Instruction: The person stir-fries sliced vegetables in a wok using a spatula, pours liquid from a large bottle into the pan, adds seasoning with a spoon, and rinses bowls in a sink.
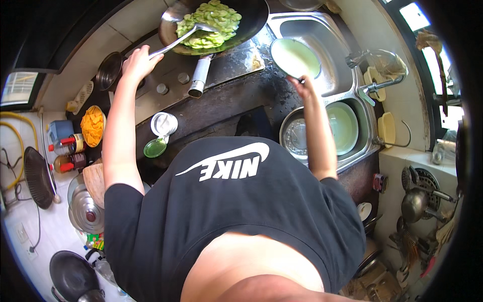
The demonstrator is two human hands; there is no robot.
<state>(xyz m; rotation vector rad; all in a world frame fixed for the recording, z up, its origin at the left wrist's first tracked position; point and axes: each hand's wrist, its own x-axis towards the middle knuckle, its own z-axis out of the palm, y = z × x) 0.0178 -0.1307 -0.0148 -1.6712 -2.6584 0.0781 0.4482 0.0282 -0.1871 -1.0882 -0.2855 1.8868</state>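
My left hand grips the long handle of a metal spatula, whose blade lies in the pale green vegetable slices filling a dark wok on the stove. My right hand holds a pale green plate by its near rim, tilted over the steel sink, to the right of the wok. The wok's handle points toward me.
A second sink basin holds a green bowl and a steel pot. A tap stands at the right. On the dark counter are an open jar, its green lid, a bowl of orange pieces and sauce bottles.
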